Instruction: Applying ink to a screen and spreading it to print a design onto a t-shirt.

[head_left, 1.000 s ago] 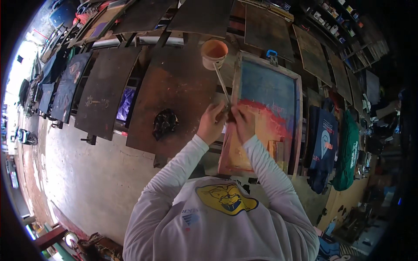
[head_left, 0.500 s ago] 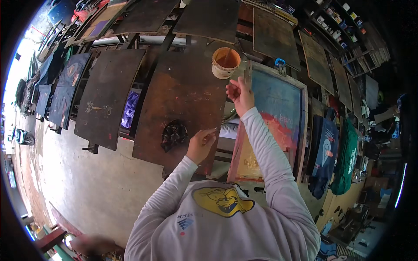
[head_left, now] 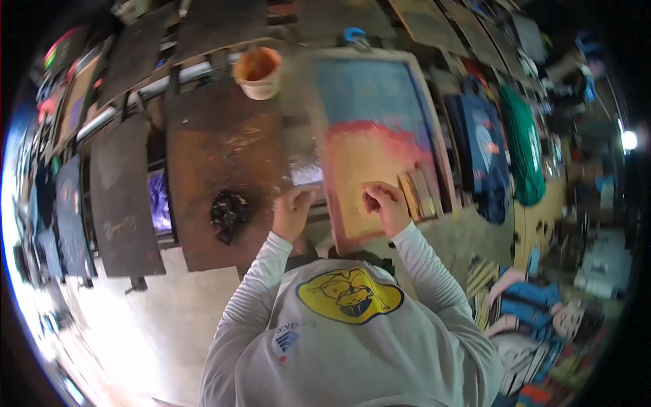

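My left hand (head_left: 293, 213) hovers over the right edge of a brown board, fingers pinched together; whatever might be between them is too small and blurred to name. Across a narrow gap, my right hand (head_left: 386, 206) is held over the lower part of a wooden-framed printing screen (head_left: 356, 169), its fingers curled in; what they hold, if anything, is hidden. Blue, red and yellow areas cover the screen's mesh. Beside the right hand, a wooden-handled squeegee (head_left: 424, 192) lies on the screen. A crumpled black bundle (head_left: 229, 216) rests on the board left of my left hand.
A white bucket (head_left: 260, 87) with orange inside stands at the board's far end. A blue clamp (head_left: 355, 38) sits at the screen's far edge. More dark boards (head_left: 122, 197) line the left. Dark blue cloth (head_left: 478, 146) and green cloth (head_left: 522, 146) hang at the right.
My right hand has come back from beside the bucket to the near part of the screen. The view has turned right, so the board and bucket appear farther left. My left hand stays pinched.
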`<state>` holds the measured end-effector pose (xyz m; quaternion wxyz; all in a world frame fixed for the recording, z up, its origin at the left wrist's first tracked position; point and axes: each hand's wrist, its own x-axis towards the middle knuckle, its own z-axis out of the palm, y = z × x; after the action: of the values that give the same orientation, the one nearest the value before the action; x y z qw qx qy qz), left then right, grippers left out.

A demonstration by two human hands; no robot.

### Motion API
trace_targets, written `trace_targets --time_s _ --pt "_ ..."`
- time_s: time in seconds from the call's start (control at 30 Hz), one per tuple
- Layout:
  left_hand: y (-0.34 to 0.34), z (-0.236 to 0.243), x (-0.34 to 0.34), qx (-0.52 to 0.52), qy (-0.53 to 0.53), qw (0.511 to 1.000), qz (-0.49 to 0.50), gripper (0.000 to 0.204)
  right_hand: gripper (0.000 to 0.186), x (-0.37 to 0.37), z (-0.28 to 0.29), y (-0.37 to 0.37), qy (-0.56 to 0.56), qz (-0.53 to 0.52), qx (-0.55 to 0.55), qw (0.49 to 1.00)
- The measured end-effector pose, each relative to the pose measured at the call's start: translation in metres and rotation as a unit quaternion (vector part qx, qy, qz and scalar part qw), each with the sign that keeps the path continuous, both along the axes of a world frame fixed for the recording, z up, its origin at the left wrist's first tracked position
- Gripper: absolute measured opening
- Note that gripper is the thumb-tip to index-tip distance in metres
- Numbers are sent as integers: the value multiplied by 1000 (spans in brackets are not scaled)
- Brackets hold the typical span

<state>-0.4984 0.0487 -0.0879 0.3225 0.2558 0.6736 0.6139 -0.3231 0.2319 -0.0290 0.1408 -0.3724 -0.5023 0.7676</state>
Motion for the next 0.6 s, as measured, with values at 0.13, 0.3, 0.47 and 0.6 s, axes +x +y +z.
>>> trace_targets --time_s 0.13,0.3,0.47,0.6 --pt "36 -13 30 29 -100 993 -58 16 21 53 4 11 -3 -67 27 997" --pt "75 56 79 106 -262 887 -365 49 24 106 22 22 5 -98 54 994" --pt "111 77 163 112 -212 909 -342 56 27 199 -45 99 -102 -87 319 938" --pt "129 65 226 133 -339 878 -310 55 58 249 -84 146 -209 -45 723 657"
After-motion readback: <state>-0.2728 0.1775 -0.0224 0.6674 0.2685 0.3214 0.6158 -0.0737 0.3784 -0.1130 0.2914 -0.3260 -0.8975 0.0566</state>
